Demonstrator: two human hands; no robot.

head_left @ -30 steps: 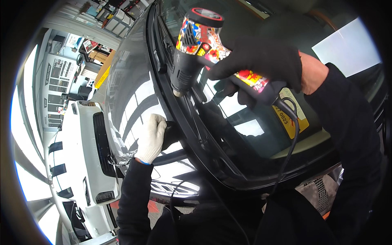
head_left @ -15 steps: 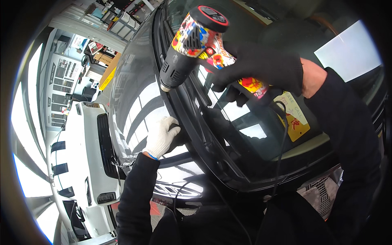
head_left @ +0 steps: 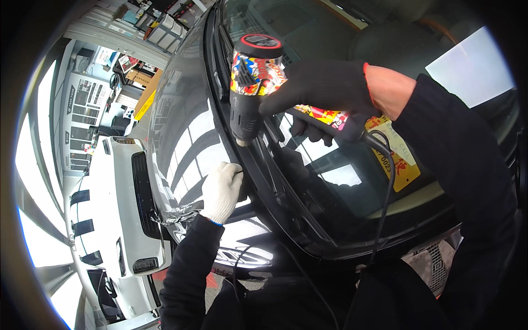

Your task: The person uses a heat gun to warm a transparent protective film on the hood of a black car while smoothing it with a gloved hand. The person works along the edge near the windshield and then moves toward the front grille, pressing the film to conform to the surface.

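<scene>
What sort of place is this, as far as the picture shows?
Probably a car workshop: a white car stands near the dark car, the gloved right hand holds what looks like a heat gun, and loaded shelves show at upper left.

Heat gun up top, wrapped in loud multicoloured print, black barrel below a red-ringed end cap; gripped by the handle, pale nozzle aimed down near the rear edge of a dark, glossy car hood (gorgeous curve, streaked with bright reflections). Black cord dangling.
</scene>
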